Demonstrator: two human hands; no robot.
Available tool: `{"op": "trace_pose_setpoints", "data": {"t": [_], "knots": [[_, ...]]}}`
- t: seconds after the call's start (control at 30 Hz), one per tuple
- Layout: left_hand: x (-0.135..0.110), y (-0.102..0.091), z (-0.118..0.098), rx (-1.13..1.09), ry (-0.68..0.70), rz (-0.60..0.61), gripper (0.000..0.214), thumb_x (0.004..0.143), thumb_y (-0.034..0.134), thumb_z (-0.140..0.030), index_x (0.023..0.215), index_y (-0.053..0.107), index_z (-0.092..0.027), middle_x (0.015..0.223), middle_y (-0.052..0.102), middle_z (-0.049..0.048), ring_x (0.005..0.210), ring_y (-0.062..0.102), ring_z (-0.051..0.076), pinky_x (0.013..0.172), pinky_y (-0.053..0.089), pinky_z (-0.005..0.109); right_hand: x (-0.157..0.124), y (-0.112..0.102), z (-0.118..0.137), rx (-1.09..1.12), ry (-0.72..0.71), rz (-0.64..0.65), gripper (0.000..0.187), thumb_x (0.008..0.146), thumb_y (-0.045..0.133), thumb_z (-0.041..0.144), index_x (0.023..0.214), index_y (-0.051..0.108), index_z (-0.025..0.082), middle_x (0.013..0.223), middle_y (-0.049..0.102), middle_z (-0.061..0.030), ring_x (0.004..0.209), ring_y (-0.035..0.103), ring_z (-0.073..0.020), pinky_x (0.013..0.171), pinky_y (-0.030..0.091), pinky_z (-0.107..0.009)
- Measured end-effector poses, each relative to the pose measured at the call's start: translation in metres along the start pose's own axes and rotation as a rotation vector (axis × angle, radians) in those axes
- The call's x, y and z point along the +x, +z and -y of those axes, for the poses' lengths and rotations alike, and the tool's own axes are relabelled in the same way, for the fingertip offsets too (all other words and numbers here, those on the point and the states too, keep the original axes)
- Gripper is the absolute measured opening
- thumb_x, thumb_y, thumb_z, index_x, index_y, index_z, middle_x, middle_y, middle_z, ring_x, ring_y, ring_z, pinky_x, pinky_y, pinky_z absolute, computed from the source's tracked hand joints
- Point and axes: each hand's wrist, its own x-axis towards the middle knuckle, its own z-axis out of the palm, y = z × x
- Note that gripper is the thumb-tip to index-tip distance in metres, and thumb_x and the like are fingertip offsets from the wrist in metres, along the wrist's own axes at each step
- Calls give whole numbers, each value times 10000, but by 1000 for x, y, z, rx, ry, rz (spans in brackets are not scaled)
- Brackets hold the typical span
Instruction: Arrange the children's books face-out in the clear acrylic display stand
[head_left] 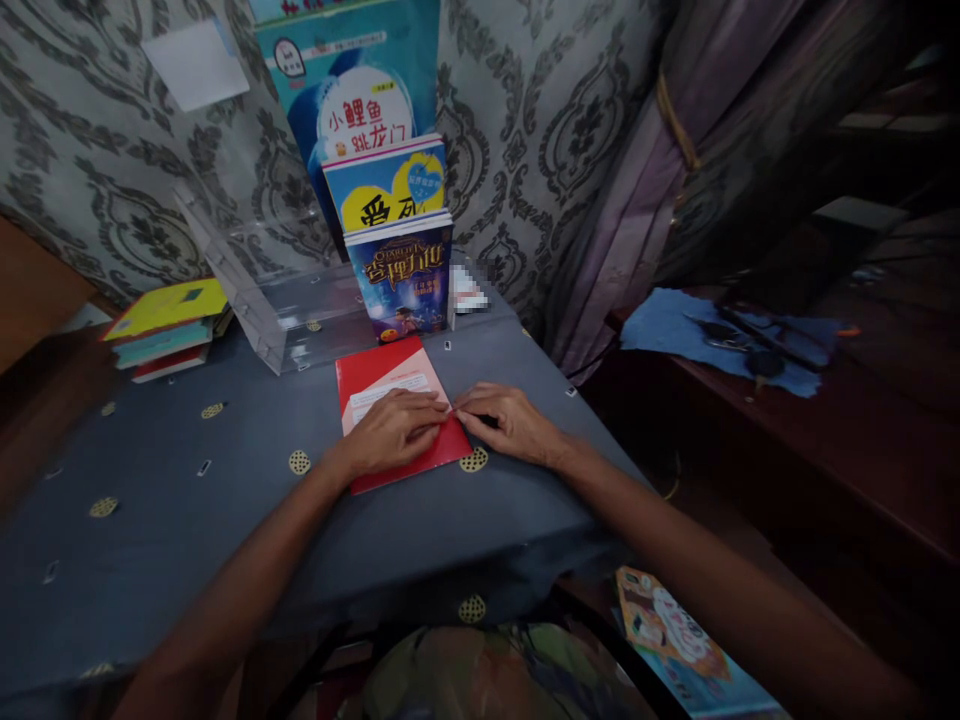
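Observation:
A red book [409, 462] with a pale pink panel and a white text block on its cover lies flat on the cloth-covered table. Resting across the cover is my left hand [394, 432], its fingers stretched toward the book's right edge and holding nothing up. My right hand [510, 422] comes in from the other side, thumb and fingers pinched at that same edge. The fingertips of both hands nearly meet there. Exactly what lies between the right fingertips is too small to make out.
Just beyond stands a clear acrylic rack [262, 320] beside upright books, a dark blue one [409, 285] in front. A book stack [172, 325] sits at left. Blue cloth [660, 325] lies on a dark bench at right. Another book [675, 630] is low at right.

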Motion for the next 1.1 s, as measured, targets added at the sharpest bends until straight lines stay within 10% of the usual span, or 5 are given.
{"op": "trace_pose_setpoints", "data": {"t": [1.1], "knots": [[-4, -4, -27, -53, 18, 43, 269, 993, 479, -231, 1123, 709, -181, 1191, 737, 85, 1176, 659, 204, 994, 525, 399, -8, 1, 5, 58, 26, 9, 354, 1022, 445, 283, 763, 667, 190, 798, 720, -65, 768, 639, -186, 781, 506, -346]]}}
